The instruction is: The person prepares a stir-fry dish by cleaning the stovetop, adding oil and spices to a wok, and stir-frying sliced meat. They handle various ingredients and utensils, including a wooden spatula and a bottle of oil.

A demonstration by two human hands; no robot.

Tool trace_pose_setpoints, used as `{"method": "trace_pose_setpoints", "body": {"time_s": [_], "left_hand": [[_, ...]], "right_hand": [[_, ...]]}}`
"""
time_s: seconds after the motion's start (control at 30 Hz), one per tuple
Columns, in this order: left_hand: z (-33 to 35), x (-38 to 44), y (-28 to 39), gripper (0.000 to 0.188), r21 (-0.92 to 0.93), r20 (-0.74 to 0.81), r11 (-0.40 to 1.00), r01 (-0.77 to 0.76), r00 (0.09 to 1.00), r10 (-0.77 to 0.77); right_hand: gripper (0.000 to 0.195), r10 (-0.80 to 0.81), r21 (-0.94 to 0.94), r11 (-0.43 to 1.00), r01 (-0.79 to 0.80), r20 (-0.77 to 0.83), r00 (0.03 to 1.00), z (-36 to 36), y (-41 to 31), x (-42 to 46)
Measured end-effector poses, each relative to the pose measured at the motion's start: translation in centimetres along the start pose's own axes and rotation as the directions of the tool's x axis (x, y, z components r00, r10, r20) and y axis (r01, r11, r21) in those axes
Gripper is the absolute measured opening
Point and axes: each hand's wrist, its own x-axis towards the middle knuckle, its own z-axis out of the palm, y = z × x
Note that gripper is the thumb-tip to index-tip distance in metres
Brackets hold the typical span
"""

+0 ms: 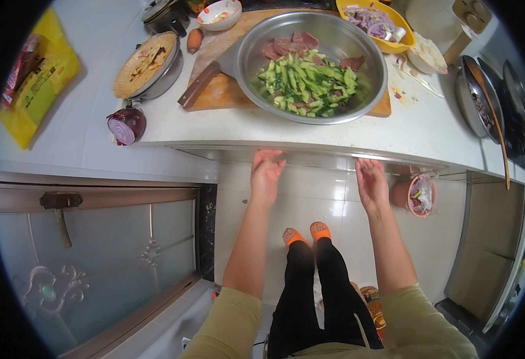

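My left hand (266, 177) is empty, fingers apart, just below the counter's front edge. Farther right, my right hand (372, 184) is at the same edge, its fingertips close to it and nothing in its grasp. Beyond both hands, a large stainless steel bowl (311, 117) rests on a wooden cutting board (224, 96). Cut green cucumber pieces (309, 80) lie in the bowl, with reddish-brown meat slices (289, 45) behind and among them. A knife with a broad blade and a wooden handle (199, 85) lies on the board, its blade partly hidden by the bowl.
A halved red onion (127, 126), a carrot piece (194, 41) and a yellow plastic bag (42, 85) lie leftward. At the back right stands a yellow basin (395, 47) of sliced onion. A wooden utensil (491, 107) crosses a metal pan's rim. A pink bin (404, 195) stands below.
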Motion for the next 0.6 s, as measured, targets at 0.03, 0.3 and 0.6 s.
{"method": "trace_pose_setpoints", "body": {"time_s": [0.03, 0.3, 0.6], "left_hand": [[0.3, -1.2, 0.1, 0.028, 0.0, -0.025, 1.0, 0.011, 1.0, -0.011], [-0.8, -10.5, 0.4, 0.028, 0.472, -0.285, 0.869, 0.15, 0.958, -0.01], [-2.9, -17.4, 1.0, 0.025, 0.506, -0.293, 0.828, 0.242, 0.951, -0.099]], "right_hand": [[0.022, 0.014, -0.01, 1.0, -0.014, -0.016, 1.0, -0.4, -0.1, -0.8], [0.017, 0.491, -0.618, 0.683, -0.389, -0.007, 0.871, -4.1, -1.9, -10.8], [0.027, 0.466, -0.94, 0.293, 0.176, 0.301, 0.832, 2.4, -1.3, -11.7]]}}
